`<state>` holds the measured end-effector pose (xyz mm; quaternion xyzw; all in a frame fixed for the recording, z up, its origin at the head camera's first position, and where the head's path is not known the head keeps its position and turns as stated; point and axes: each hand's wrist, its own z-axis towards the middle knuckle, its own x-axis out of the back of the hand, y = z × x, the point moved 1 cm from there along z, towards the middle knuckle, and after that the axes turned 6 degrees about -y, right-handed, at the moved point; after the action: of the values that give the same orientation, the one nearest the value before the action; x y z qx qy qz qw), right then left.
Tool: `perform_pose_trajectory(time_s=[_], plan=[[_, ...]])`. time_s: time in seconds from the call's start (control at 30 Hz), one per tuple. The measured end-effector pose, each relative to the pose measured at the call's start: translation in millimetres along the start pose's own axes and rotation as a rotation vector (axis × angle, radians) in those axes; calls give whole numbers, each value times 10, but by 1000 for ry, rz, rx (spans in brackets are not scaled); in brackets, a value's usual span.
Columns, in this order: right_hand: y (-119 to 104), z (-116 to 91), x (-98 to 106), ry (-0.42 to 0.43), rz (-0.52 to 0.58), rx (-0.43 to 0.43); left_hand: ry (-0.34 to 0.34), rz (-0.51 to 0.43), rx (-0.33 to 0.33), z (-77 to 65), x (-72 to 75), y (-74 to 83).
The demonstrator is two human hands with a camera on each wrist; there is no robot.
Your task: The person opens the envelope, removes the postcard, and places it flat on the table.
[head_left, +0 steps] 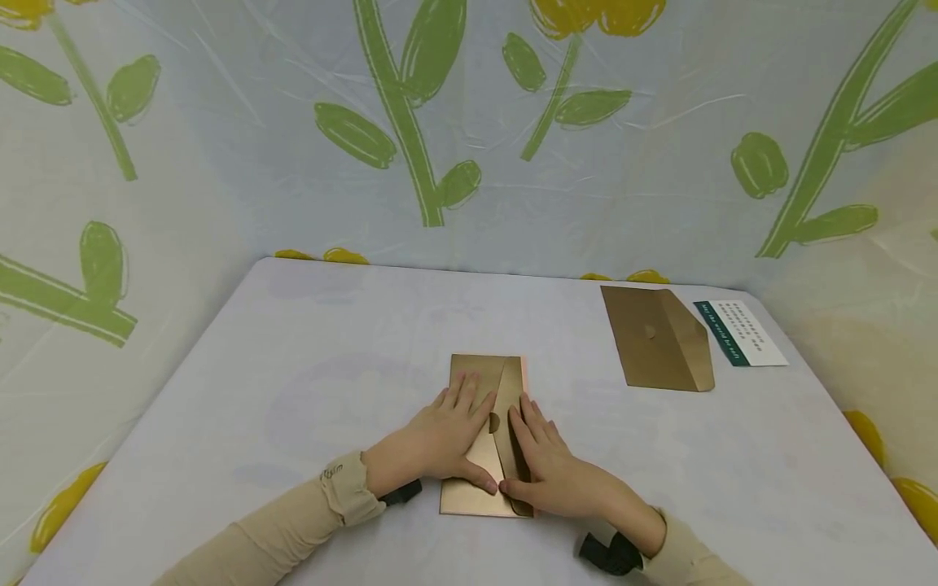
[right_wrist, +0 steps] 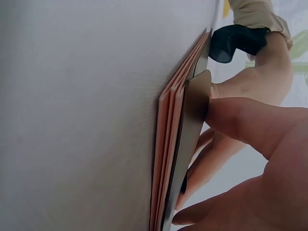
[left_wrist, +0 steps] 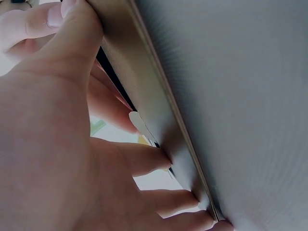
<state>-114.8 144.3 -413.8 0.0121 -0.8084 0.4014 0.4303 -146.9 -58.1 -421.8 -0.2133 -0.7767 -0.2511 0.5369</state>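
Head, folder: one gold folder (head_left: 469, 498), at the near middle of the table (head_left: 330, 350), under both grips; its one flap (head_left: 511, 378) runs along the right side.
Head, left grip (head_left: 449, 433): fingers straight and slightly spread, resting on the folder, thumb stretched towards the flap.
Head, right grip (head_left: 558, 476): fingers straight on the flap, thumb tip just beside the left thumb.
Head, around: one gold envelope (head_left: 641, 338), its flap folded out to the right; one white-and-green card (head_left: 747, 330) just beside it, near the far right corner; two beige sleeves (head_left: 271, 529); two black wrist pieces (head_left: 611, 555); behind, a pale cloth (head_left: 630, 195) printed with green stems and yellow flowers.
Head, in the way: the two grips hide much of the folder.
Left wrist, contact: the left thumb and at least three separated fingers touch the folder.
Right wrist, layers: at least two pink layers (right_wrist: 166, 127), exact count unclear; the flap stands slightly raised, right thumb touching it.
Right wrist, beyond: the left grip, partly hidden.
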Motion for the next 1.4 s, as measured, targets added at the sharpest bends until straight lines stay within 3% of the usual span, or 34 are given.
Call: perform_pose_trajectory(time_s=[0.5,1.0,1.4], plan=[[-4,-10,-1,-24,34,-1,-6,6,24,-2,15,24],[62,-15,100,-36,162,2,-7,3,24,-3,4,20],[98,-47,253,81,108,54,-10,8,16,-11,-5,11]])
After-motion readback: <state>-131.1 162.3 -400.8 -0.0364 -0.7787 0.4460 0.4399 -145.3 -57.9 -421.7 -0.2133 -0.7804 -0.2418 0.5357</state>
